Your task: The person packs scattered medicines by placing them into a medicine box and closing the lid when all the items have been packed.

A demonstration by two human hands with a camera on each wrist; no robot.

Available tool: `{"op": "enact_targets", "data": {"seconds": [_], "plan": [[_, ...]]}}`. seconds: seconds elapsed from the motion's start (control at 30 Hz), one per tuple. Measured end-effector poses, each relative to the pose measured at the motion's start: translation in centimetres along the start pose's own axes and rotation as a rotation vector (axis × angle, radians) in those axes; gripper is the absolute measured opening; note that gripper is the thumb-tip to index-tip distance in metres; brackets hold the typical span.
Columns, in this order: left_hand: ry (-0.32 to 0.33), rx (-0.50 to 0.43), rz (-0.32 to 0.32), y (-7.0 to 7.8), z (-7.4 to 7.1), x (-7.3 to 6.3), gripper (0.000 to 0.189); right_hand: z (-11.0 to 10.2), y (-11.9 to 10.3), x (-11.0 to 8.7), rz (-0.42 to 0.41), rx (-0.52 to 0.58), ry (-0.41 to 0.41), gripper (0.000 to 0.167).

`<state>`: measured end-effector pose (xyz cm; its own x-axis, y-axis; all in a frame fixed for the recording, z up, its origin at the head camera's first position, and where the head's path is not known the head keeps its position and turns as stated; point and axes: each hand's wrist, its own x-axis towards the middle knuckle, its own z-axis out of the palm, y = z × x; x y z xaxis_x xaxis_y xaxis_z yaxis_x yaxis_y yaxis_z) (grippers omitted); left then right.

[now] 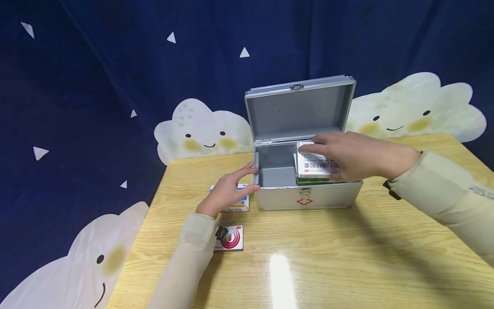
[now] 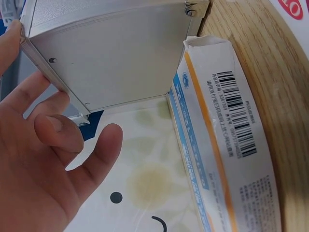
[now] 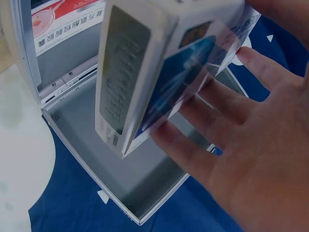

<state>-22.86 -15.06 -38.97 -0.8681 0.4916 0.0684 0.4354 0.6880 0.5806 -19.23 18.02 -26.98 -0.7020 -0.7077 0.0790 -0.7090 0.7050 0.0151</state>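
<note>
A silver metal first-aid case (image 1: 278, 199) with a red cross stands on the table, its lid (image 1: 301, 111) raised. My right hand (image 1: 355, 156) holds a white medicine box (image 1: 314, 163) over the right part of the case. The right wrist view shows fingers along one side of this box (image 3: 145, 87), which has a blue panel. Beneath it a green strip of another box (image 1: 308, 181) shows inside the case. My left hand (image 1: 229, 191) touches the case's left edge with its fingertips; in the left wrist view the thumb and fingers (image 2: 53, 164) are spread, holding nothing.
A blue, white and yellow medicine box (image 1: 237, 208) lies left of the case, partly behind the left hand. Nearer me is a white box with red rings (image 1: 233, 238), partly covered by the left wrist. A blue curtain (image 1: 208, 64) hangs behind the table (image 1: 328, 257).
</note>
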Motion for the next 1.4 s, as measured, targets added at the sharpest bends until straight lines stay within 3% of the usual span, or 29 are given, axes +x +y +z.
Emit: {"op": "enact_targets", "data": {"seconds": [0.7, 1.13, 1.4], "plan": [[-0.005, -0.024, 0.012, 0.1, 0.0, 0.2, 0.057, -0.3, 1.0, 0.9, 0.083, 0.015, -0.078, 0.083], [0.015, -0.019, 0.006, 0.0, -0.1, 0.3, 0.057, 0.3, 1.3, 2.1, 0.065, 0.030, -0.097, 0.084], [0.008, -0.020, -0.004, -0.3, 0.2, 0.2, 0.059, 0.7, 1.1, 3.0, 0.126, 0.055, -0.168, 0.091]]}}
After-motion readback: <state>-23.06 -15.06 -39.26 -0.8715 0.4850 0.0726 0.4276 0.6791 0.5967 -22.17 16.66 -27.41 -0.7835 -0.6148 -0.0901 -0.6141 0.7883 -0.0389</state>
